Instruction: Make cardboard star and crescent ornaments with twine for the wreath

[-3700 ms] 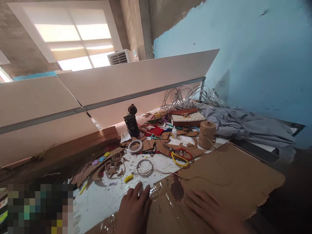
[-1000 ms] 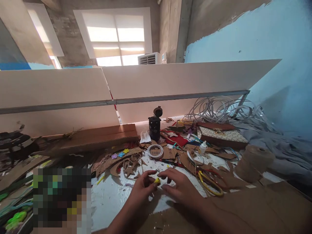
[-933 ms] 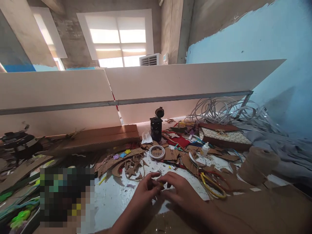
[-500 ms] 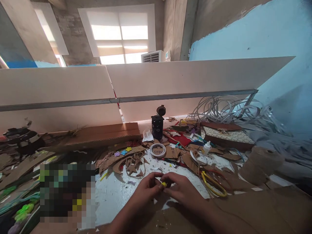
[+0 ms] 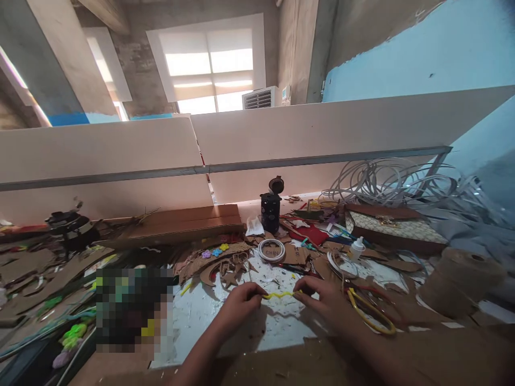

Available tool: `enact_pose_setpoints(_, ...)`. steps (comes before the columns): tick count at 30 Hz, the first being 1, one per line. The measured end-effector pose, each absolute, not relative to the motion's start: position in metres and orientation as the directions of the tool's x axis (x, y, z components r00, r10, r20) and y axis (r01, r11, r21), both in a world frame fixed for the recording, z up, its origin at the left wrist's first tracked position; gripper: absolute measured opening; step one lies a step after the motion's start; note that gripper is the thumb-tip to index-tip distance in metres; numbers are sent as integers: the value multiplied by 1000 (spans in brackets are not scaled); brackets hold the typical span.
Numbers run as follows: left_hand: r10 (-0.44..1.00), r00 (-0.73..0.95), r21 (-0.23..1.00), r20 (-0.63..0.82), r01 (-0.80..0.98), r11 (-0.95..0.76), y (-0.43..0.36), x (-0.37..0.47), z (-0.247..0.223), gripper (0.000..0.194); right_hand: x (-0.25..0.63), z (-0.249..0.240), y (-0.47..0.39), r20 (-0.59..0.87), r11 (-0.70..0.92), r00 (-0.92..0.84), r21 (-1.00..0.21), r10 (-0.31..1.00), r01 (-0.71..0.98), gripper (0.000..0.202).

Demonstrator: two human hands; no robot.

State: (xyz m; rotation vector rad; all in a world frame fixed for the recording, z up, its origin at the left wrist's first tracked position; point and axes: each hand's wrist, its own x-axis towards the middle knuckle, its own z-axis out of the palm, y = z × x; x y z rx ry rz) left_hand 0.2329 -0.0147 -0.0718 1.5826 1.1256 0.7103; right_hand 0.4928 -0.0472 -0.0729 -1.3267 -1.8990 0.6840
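Note:
A short, wavy piece of fuzzy yellow pipe cleaner (image 5: pixel 280 295) stretches between my two hands above the white work surface (image 5: pixel 241 335). My left hand (image 5: pixel 244 301) pinches its left end between thumb and fingers. At the other end, my right hand (image 5: pixel 316 297) grips it the same way. Beyond the hands lie a white ring-shaped roll (image 5: pixel 271 251) and cardboard cutouts, among them a star (image 5: pixel 230 277). Pink-purple, blue and yellow small flowers (image 5: pixel 215 251) sit on a curved cardboard piece. Yellow-handled scissors (image 5: pixel 370 312) lie right of my right hand.
A black bottle with its lid up (image 5: pixel 270 212) stands at the back. To the right are a small white glue bottle (image 5: pixel 357 247), a large twine spool (image 5: pixel 461 281) and a patterned handbag (image 5: pixel 396 225). A long cardboard box (image 5: pixel 185 222) lies back left. Brown cardboard (image 5: pixel 281 367) covers the front edge.
My hands have moved apart, drawing the yellow pipe cleaner out from a small bunched bit into a wavy length between them. The view has shifted slightly left.

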Motion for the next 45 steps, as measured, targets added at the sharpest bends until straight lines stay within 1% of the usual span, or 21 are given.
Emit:
enact_pose_setpoints(4,922,383,922,-59,375,-97,-8,219,-64,23,499,-71,-45,264,329,-197,-740,944,586,26)
enact_pose_setpoints(9,899,432,917,-72,383,-111,-13,222,-57,25,490,-68,-47,271,343,-210,-753,939,562,27)
enact_pose_setpoints(11,878,471,924,-85,368,-108,-18,230,-54,29,482,-69,-48,281,352,-212,-754,936,554,26)
enact_pose_setpoints(14,845,529,930,-79,343,-128,-25,245,-50,41,471,-70,-50,293,366,-219,-754,931,546,23)
enact_pose_setpoints(16,834,546,919,-76,362,-153,-28,255,-47,43,465,-71,-51,301,378,-229,-749,926,545,22)
enact_pose_setpoints(20,893,447,851,-58,490,-190,-31,267,-45,28,459,-73,-52,309,405,-263,-735,914,544,23)
enact_pose_setpoints(23,924,382,798,-32,566,-207,-33,260,-46,21,464,-77,-49,302,411,-282,-732,911,544,17)
enact_pose_setpoints(26,949,316,749,-18,633,-196,-32,239,-49,22,481,-78,-42,298,386,-247,-742,922,548,14)
enact_pose_setpoints(29,981,194,707,-11,695,-130,-29,219,-56,24,496,-76,-35,314,357,-175,-759,933,544,18)
enact_pose_setpoints(31,988,154,680,2,724,-114,-27,216,-61,24,495,-74,-35,338,369,-160,-762,927,531,20)
enact_pose_setpoints(33,980,197,664,14,731,-157,-28,223,-65,24,482,-74,-38,364,412,-195,-758,911,505,22)
enact_pose_setpoints(35,958,286,673,26,703,-228,-30,234,-68,26,463,-77,-45,387,467,-260,-732,884,496,34)
enact_pose_setpoints(36,946,322,682,27,686,-253,-32,240,-70,27,454,-79,-48,396,495,-297,-698,869,518,34)
enact_pose_setpoints(39,932,361,685,17,675,-273,-39,250,-75,27,438,-85,-57,386,493,-312,-600,868,630,13)
enact_pose_setpoints(40,935,353,673,14,689,-270,-41,250,-76,27,437,-87,-58,381,484,-305,-589,873,647,10)
enact_pose_setpoints(41,939,343,661,13,702,-265,-42,250,-77,26,437,-89,-59,377,480,-304,-589,875,651,11)
enact_pose_setpoints(44,934,356,655,20,702,-281,-42,246,-77,25,439,-93,-57,366,470,-302,-579,880,666,24)
enact_pose_setpoints(45,925,380,660,14,691,-294,-41,245,-78,25,440,-94,-57,364,466,-301,-572,882,675,23)
